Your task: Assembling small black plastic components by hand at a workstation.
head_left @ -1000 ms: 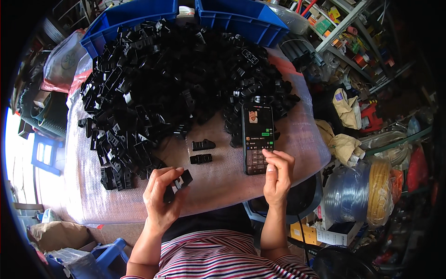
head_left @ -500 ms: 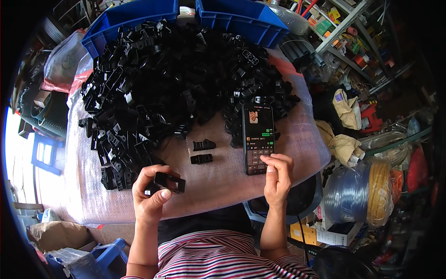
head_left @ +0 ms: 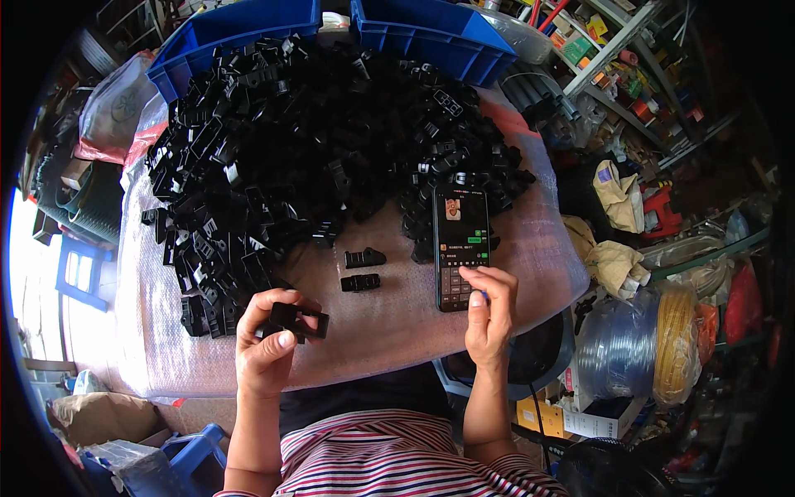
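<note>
My left hand is closed on a black plastic housing, a small hollow part with a rectangular opening, pinched between thumb and fingers above the table's near edge. My right hand holds nothing. Its index finger reaches onto the lower screen of a smartphone, over the on-screen keys, while the thumb stands apart. The phone leans on a heap of black plastic parts and shows a chat. Two loose black parts, an upper one and a lower one, lie between my hands.
Bubble wrap covers the table. Two blue bins, one on the left and one on the right, stand behind the heap. Wrapped hose coils and a metal shelf are at the right; a blue stool is low left.
My right index finger has shifted slightly left and up over the phone's keys. The housing in my left hand has turned a little, and the fingers have moved slightly.
</note>
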Demonstrator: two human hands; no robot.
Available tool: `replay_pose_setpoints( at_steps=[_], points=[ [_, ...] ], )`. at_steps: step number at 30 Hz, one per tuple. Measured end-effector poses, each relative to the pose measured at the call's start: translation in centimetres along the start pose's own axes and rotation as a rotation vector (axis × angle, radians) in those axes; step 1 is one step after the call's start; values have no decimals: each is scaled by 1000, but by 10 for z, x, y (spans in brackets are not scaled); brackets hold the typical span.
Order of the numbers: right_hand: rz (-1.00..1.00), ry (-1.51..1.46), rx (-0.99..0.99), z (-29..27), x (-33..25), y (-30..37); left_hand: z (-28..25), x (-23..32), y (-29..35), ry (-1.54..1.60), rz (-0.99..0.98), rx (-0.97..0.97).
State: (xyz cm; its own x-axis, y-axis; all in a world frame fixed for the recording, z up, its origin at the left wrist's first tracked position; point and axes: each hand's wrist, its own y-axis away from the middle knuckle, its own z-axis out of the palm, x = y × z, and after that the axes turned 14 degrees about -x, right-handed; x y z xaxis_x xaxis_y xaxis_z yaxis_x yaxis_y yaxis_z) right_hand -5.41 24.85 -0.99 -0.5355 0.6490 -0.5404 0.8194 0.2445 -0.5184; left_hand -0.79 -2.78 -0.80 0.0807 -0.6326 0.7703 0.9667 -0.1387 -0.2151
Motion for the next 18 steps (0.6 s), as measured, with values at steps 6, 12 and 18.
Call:
replay_pose_setpoints(
  at_steps=[6, 12, 18],
  points=[
    [-65, 88, -240, 6, -2, -6, -5, -1, 1, 27, -5, -9],
    [18, 101, 0, -7, 6, 0, -8, 2, -3, 187, -33, -67],
    [81, 133, 56, -16, 16, -1, 2, -8, 1, 244, -99, 5]
  ],
)
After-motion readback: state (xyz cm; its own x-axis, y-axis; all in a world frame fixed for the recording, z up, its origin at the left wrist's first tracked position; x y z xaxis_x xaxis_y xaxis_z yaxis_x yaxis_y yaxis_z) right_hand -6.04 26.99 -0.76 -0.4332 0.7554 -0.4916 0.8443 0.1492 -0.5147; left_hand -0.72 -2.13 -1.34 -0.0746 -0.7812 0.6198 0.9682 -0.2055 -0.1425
